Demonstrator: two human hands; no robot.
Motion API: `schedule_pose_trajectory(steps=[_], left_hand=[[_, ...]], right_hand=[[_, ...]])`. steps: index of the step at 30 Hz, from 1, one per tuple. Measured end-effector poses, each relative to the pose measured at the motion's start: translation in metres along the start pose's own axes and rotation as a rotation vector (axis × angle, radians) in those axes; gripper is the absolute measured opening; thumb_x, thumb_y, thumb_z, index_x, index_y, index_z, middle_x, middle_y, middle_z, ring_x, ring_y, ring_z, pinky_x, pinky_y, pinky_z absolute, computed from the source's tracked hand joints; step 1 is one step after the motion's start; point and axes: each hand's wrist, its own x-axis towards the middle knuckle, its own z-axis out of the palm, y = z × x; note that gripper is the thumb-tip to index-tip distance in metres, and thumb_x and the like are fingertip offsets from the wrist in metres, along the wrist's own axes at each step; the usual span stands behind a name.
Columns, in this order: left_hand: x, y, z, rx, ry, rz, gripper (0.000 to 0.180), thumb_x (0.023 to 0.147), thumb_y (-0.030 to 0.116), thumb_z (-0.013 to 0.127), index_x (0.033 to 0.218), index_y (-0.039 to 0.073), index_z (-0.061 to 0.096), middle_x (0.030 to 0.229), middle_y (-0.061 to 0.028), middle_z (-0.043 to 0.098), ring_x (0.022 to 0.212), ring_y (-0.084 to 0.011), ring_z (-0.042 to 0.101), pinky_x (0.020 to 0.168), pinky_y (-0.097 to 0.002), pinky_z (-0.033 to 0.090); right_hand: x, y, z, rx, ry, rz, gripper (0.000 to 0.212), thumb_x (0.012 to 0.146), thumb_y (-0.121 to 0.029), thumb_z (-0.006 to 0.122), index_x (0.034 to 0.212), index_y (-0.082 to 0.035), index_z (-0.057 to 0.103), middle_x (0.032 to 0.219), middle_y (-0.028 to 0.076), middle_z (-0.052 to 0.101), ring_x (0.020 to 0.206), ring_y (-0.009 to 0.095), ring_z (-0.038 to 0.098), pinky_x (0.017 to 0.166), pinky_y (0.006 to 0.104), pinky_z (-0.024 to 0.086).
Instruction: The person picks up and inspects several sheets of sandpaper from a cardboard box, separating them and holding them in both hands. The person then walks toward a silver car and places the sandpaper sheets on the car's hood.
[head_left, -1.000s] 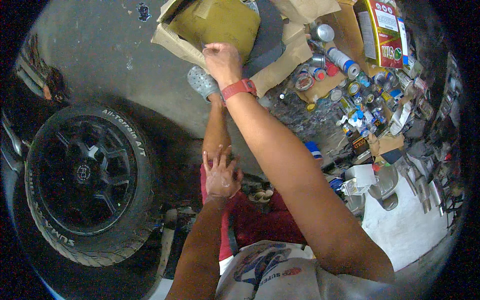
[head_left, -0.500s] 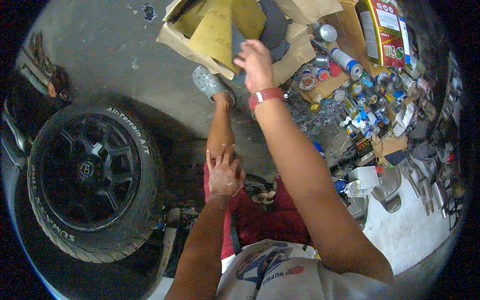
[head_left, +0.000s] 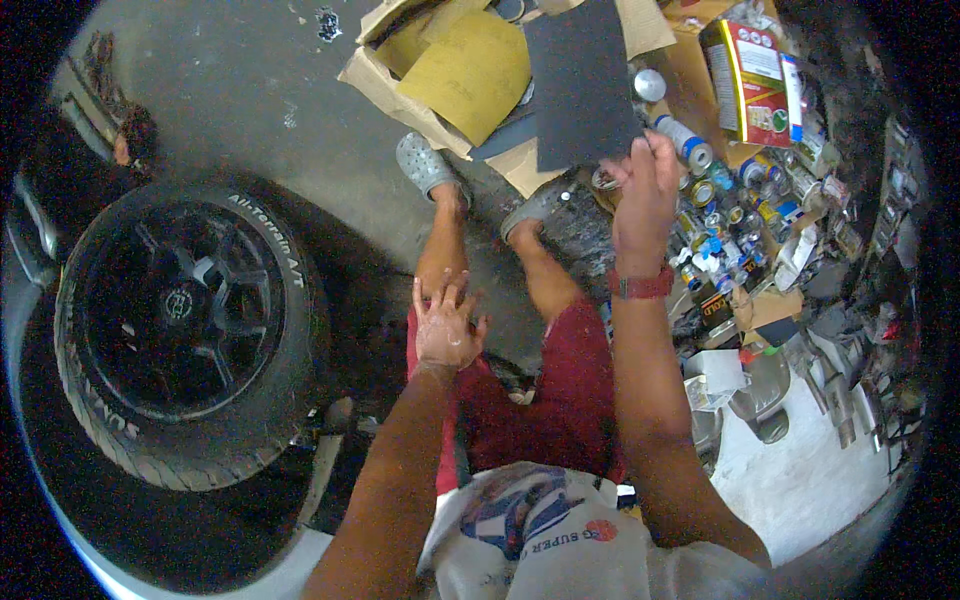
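Note:
My right hand (head_left: pixel 643 185), with a red band at the wrist, pinches the lower right corner of a dark grey sandpaper sheet (head_left: pixel 583 90). The sheet is spread out above an open cardboard box (head_left: pixel 385 85) and hides part of it. Inside the box lie yellow-backed sandpaper sheets (head_left: pixel 470 75), curled a little. My left hand (head_left: pixel 447 330) rests on my left knee with its fingers spread and nothing in them. Whitish smears show on its back.
A big black-rimmed tyre (head_left: pixel 190 330) stands at the left beside a vehicle. Many cans and bottles (head_left: pixel 735 215) crowd the right side, with a tall red and white tin (head_left: pixel 752 85) among them. A white panel (head_left: pixel 800 455) lies at the lower right.
My right hand has moved right, bringing the dark sandpaper sheet out from among the yellow-backed ones. The yellow-backed sheets have settled lower in the box. My left hand stays on the knee.

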Motion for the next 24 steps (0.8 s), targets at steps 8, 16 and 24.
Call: schedule_pose_trajectory(steps=[8,16,24], left_hand=[[-0.03,0.068,-0.086,-0.88,0.448,-0.057,0.095,0.087,0.037,0.09,0.164,0.011,0.042,0.167,-0.0207,0.042,0.156,-0.0388,0.038,0.13,-0.0549,0.028],[-0.125,0.184,-0.226,-1.195,0.295,0.258,0.163,0.064,0.03,0.106,0.171,0.01,-0.014,0.173,-0.0242,0.026,0.16,-0.0393,0.028,0.132,-0.0505,0.026],[-0.214,0.251,-0.265,-1.732,0.556,0.316,0.07,0.091,0.012,0.085,0.149,0.005,0.047,0.132,-0.0147,0.068,0.118,-0.0267,0.071,0.099,-0.04,0.062]], right_hand=[[-0.116,-0.147,-0.075,-0.239,-0.459,-0.141,0.021,0.115,-0.024,0.051,0.114,-0.005,0.058,0.096,0.001,0.057,0.092,0.011,0.053,0.085,0.0303,0.048],[-0.223,-0.246,-0.102,0.426,-0.76,0.115,0.022,0.117,-0.028,0.05,0.118,-0.008,0.058,0.105,-0.003,0.058,0.098,0.007,0.053,0.089,0.0265,0.048],[-0.283,-0.343,-0.175,0.383,-1.049,-0.263,0.063,0.112,-0.052,0.052,0.153,-0.005,0.048,0.146,0.016,0.059,0.136,0.023,0.057,0.114,0.0381,0.047]])
